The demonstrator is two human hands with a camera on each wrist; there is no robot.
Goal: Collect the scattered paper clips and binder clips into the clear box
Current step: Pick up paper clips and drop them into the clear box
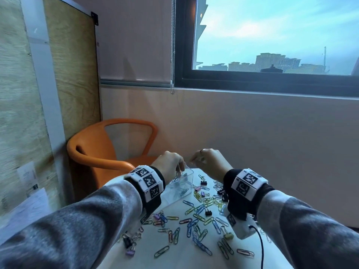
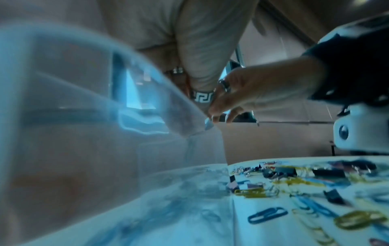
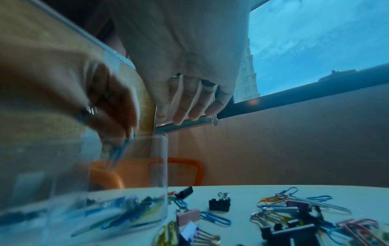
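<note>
The clear box [image 1: 187,182] stands at the far left of the white table [image 1: 184,258] with several clips in it [image 3: 126,209]. My left hand [image 1: 179,169] hovers over its opening and pinches a few blue paper clips [image 3: 118,149] that hang from the fingertips, blurred. My right hand [image 1: 194,159] is raised just right of the box's far corner, its fingers [image 3: 189,106] hanging loosely with nothing seen in them. Many coloured paper clips [image 1: 198,216] and binder clips, such as a black one [image 3: 219,205] and a pink one [image 3: 188,216], lie scattered to the right and in front.
An orange chair [image 1: 93,150] stands beyond the table's left corner, against a wooden panel. The wall and a window [image 1: 272,35] lie behind the table. A black cable [image 1: 261,247] runs from my right wrist camera across the near right.
</note>
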